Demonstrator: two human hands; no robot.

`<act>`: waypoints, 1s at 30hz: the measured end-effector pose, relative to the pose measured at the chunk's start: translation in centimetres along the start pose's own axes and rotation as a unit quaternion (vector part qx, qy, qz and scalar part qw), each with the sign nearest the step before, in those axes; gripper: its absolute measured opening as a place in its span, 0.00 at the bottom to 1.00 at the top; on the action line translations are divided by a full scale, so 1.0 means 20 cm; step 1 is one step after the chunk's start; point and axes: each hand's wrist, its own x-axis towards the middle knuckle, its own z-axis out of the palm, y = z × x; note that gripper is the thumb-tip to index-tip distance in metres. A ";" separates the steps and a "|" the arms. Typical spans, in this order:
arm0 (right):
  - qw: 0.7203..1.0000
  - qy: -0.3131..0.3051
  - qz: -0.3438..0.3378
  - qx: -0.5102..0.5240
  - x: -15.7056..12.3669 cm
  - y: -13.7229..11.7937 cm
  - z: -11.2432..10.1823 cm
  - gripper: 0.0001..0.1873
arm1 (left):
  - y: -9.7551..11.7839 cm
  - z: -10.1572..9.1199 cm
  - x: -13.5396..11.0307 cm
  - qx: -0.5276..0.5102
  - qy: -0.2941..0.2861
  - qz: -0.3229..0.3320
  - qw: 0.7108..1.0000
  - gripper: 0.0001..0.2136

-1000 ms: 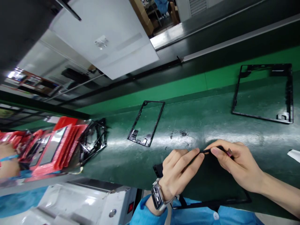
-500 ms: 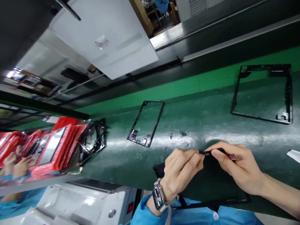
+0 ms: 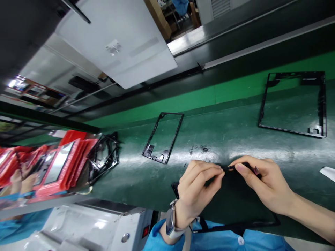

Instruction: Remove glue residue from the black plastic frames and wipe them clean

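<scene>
My left hand (image 3: 197, 190) and my right hand (image 3: 261, 184) meet over the near edge of the dark green belt (image 3: 235, 139). Both pinch the top bar of a thin black plastic frame (image 3: 235, 225) that stands tilted toward me, its lower bar near my blue sleeve. The fingertips nearly touch at the bar's middle. A small dark piece with a pinkish tip shows by my right thumb; I cannot make out what it is. A watch sits on my left wrist.
Two more black frames lie flat on the belt: a narrow one (image 3: 162, 137) at centre and a wide one (image 3: 294, 103) at far right. A pile of black frames (image 3: 104, 155) and red trays (image 3: 60, 164) sits left, where another person's hands (image 3: 23, 179) work. A white machine (image 3: 99, 223) stands near left.
My left hand has turned at the wrist, fingers lifted higher on the frame bar. My right hand shifted slightly up. The other person's hands at left have moved.
</scene>
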 end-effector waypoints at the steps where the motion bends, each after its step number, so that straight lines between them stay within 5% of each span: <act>1: 1.000 0.000 0.000 0.001 0.00 0.00 0.00 0.21 | 0.00 0.00 0.00 -0.001 -0.004 -0.005 1.000 0.10; 23: 0.996 0.015 0.078 -0.050 0.02 0.05 0.01 0.26 | 0.01 0.11 0.06 0.206 -0.096 0.056 0.972 0.07; 30: 0.994 0.016 0.112 -0.003 0.02 0.05 0.01 0.28 | -0.02 0.11 0.05 0.184 -0.088 0.044 0.978 0.08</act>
